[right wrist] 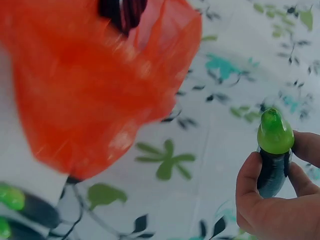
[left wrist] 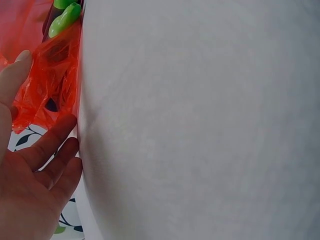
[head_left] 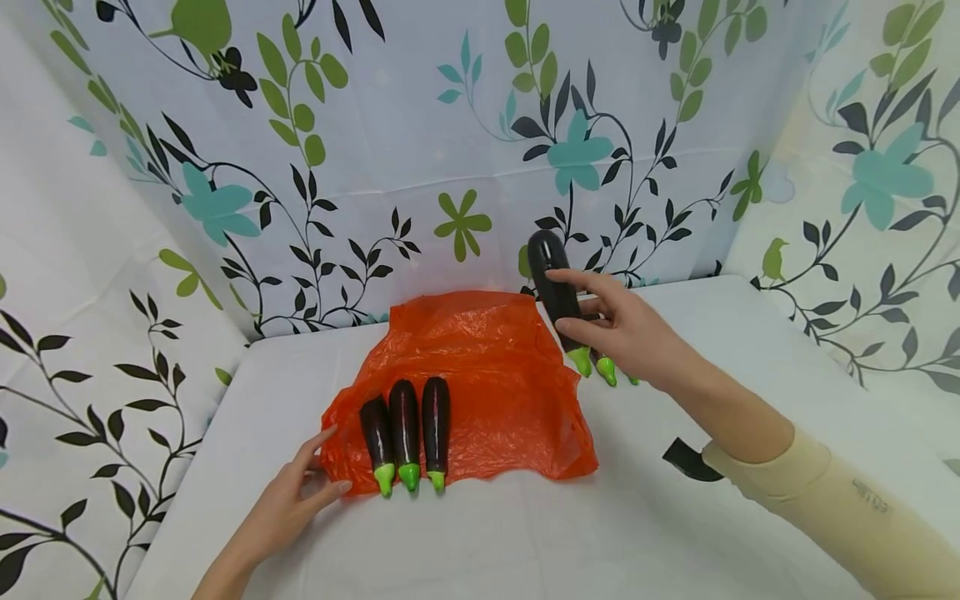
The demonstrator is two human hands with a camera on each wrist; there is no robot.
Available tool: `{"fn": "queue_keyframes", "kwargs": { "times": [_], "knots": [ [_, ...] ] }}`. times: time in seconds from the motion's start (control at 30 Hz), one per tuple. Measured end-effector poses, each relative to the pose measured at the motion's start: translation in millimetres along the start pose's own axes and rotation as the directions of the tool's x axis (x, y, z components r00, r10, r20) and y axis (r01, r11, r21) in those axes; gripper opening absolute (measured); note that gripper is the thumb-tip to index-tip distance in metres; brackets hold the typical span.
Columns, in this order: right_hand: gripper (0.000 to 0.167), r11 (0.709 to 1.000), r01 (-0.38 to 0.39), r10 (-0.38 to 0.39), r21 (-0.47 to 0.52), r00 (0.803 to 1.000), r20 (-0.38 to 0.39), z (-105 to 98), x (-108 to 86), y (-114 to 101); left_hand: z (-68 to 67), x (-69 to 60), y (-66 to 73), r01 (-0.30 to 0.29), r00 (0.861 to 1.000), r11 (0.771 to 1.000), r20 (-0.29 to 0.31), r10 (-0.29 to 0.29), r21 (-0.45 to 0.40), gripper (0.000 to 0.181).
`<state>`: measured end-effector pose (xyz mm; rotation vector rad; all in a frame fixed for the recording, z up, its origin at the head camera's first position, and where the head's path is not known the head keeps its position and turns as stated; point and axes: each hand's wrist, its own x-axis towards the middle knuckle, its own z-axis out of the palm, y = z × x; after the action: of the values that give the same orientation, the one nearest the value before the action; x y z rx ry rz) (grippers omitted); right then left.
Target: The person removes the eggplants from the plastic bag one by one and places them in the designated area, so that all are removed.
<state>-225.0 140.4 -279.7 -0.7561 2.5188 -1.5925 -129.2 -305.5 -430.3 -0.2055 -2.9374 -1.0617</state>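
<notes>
Beyond a pale cream sleeve (head_left: 843, 512), creased at its cuff (head_left: 783, 471), the right hand (head_left: 630, 325) is bare. Small grey markings (head_left: 872, 495), too blurred to read, sit along the sleeve's upper edge. A short, curved black strip (head_left: 692, 461) juts out beside the sleeve's cuff.

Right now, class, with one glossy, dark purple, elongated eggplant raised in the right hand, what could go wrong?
The glossy, dark purple, elongated eggplant might slip and drop, as the right hand holds it raised. The three dark, green-stemmed eggplants side by side on the thin red plastic bag could roll if the left hand, at the bag's edge, tugs it.
</notes>
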Motion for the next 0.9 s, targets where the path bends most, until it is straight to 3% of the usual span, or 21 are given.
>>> {"fn": "queue_keyframes", "kwargs": {
  "times": [0.13,0.33,0.53,0.9],
  "knots": [
    [0.057,0.991,-0.124,0.121,-0.050,0.991,-0.061,-20,10.7,25,-0.2,-1.3,-0.4,-0.001,1.000,1.000,0.000,0.001,0.001,0.073],
    [0.062,0.962,-0.258,0.246,-0.094,0.962,-0.122,-44,22.0,71,-0.6,-0.4,-0.1,0.025,1.000,1.000,0.019,-0.025,-0.005,0.074],
    [0.064,0.930,-0.351,0.332,-0.108,0.929,-0.163,-64,26.2,116,0.3,0.6,-1.5,0.038,0.999,0.999,0.024,-0.038,0.000,0.074],
    [0.066,0.871,-0.470,0.451,-0.145,0.881,-0.143,-81,19.7,180,0.2,0.1,-2.7,0.038,0.999,0.999,0.025,-0.038,0.000,0.074]
  ]
}}
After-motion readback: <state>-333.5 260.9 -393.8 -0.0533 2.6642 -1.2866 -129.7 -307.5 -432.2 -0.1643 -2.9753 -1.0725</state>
